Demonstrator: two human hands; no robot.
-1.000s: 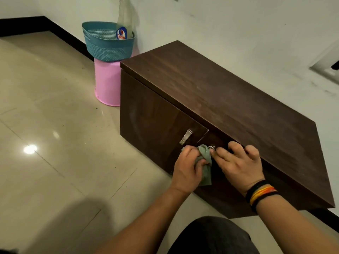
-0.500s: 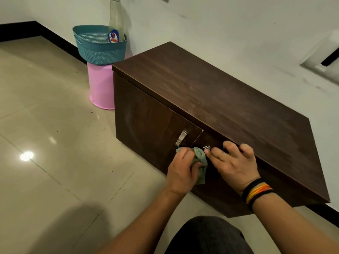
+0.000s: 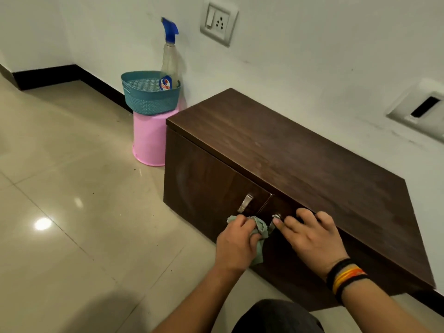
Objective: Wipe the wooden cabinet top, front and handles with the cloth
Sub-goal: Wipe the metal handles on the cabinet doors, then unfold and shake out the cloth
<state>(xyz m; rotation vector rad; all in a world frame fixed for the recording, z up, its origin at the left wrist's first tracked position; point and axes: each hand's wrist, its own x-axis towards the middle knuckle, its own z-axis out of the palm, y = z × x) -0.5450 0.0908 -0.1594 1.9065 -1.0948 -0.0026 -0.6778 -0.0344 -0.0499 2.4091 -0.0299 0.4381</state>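
Dark brown wood-grain cabinet [image 3: 300, 164], low and box-shaped, stands on the glossy beige floor tiles [image 3: 60, 188] against a white wall [image 3: 300, 56]. Its front carries 2 doors, each with a small silver metal handle. The left hand [image 3: 236, 246] has its fingers curled round a crumpled pale green cloth [image 3: 260, 233], holding it against the cabinet front just below the left door's handle [image 3: 245, 203], with a tail of cloth hanging under the thumb. The right hand [image 3: 312, 239] lies with fingers stretched out and spread along the top edge of the right door, holding nothing; its index fingertip touches the right door's handle [image 3: 275, 221], which is mostly hidden between the cloth and the fingers. Black, yellow and orange bands [image 3: 346, 277] circle the right wrist. Just beside the cabinet's left end, an upturned pink plastic bucket [image 3: 149, 143] bears a teal woven plastic basket [image 3: 149, 97] holding a clear spray bottle with a blue nozzle [image 3: 169, 58].
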